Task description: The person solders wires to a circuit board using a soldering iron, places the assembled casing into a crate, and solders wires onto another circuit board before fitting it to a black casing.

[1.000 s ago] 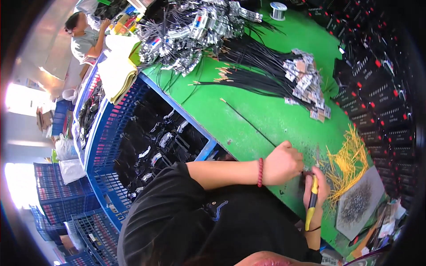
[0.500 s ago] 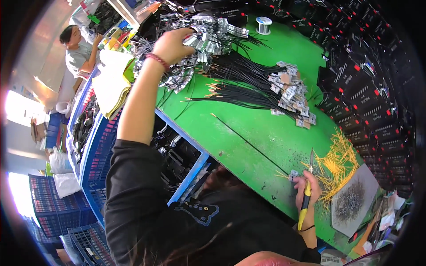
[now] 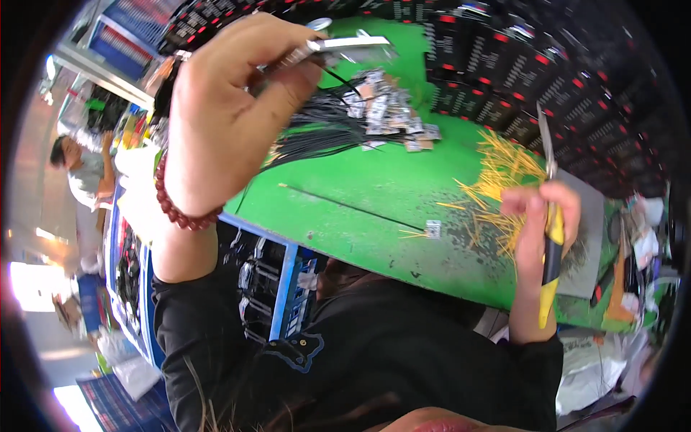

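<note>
My left hand [image 3: 230, 115], with a beaded bracelet at its wrist, is raised close to the view. Its thumb and fingers pinch a flat silvery piece [image 3: 353, 45] with a black wire running from it. My right hand [image 3: 536, 212] is wrapped around a slim hand tool [image 3: 552, 252] with a yellow-and-black handle and a long pointed metal nose, which points away from me. Between my hands, a single black wire [image 3: 353, 207] lies on the green table, with a small grey square part [image 3: 433, 229] and thin yellow strands [image 3: 412, 234] at its right end.
Beyond the left hand lies a bundle of black wires [image 3: 309, 144] with grey square parts [image 3: 389, 108]. Yellow wire pieces [image 3: 500, 169] lie near the grey board [image 3: 586, 191]. Black boxes [image 3: 489, 61] are stacked along the far side. A person [image 3: 90, 173] is at the left.
My left hand has come up from the pile of silvery pieces, holding one of them. My right hand has lifted with the tool, away from the wire's square part. The view has shifted.
</note>
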A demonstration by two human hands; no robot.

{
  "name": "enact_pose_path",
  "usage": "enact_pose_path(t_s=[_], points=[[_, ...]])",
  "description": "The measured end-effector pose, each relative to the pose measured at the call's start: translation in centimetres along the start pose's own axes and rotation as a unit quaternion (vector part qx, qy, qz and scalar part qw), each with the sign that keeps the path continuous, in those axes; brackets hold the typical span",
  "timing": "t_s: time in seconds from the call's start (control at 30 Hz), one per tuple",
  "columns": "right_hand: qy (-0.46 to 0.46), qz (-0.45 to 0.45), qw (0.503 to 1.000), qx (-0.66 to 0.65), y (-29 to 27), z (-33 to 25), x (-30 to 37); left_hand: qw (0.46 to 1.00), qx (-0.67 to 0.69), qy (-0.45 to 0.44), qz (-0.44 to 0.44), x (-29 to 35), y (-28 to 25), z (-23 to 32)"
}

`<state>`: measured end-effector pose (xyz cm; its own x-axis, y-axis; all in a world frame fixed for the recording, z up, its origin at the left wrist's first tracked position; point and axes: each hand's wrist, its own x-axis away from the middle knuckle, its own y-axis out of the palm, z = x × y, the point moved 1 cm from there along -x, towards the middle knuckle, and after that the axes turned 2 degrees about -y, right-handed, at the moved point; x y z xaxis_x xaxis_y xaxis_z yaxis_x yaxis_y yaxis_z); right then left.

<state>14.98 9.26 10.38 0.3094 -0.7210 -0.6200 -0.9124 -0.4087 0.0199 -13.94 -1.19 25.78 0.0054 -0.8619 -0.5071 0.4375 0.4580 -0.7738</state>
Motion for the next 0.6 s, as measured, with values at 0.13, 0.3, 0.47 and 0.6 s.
enact_pose_path(t_s=[0.13, 0.3, 0.47, 0.6], points=[[-0.099, -0.047, 0.991, -0.073, 1.7, -2.7, -5.2, 0.994, 0.088, 0.043, -0.038, -1.5, 4.3, 3.4], [-0.042, 0.018, 0.995, -0.086, 1.6, -2.7, -4.6, 0.983, 0.141, 0.108, -0.044, -2.8, 8.8, 5.7], [-0.078, 0.005, 0.994, 0.075, -2.2, -0.2, -4.7, 0.957, 0.254, -0.025, -0.141, -3.6, 10.4, 4.1], [0.047, 0.023, 0.999, -0.003, -2.5, -1.6, -4.1, 0.936, 0.287, -0.096, -0.180, -4.6, 11.1, 2.9]])
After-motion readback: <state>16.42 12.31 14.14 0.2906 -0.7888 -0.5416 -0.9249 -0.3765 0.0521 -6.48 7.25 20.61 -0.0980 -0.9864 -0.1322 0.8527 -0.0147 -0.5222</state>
